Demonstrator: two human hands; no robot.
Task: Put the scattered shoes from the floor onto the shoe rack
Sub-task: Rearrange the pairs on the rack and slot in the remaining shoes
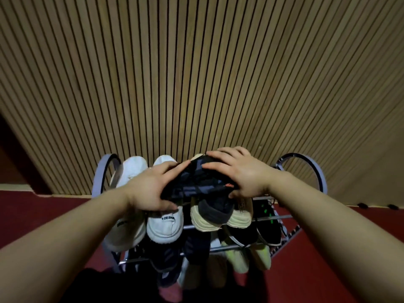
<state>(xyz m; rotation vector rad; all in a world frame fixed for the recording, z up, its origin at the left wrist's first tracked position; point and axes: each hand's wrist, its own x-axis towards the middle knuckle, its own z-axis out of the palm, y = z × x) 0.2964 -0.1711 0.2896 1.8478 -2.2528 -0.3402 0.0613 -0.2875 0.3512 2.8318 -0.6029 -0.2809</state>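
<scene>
Two hands, left hand [150, 186] and right hand [239, 171], gripped a dark sneaker [203, 182] atop the shoe rack [302, 164], apparently seating it.
Fingers [218, 157] curled round it, slightly spread; release likely required it sitting level.

Black letters on the heel tab of the white shoe [165, 228] read roughly "S DESIGN". The dark print on the leftmost white shoe [124, 234] is too blurred to read. The orange mark on the dark shoe [196, 182] is too small.

Dim, warm light; wide-angle view bends the slatted wall [196, 73] at the edges, lower corners darken, detail is soft.
</scene>
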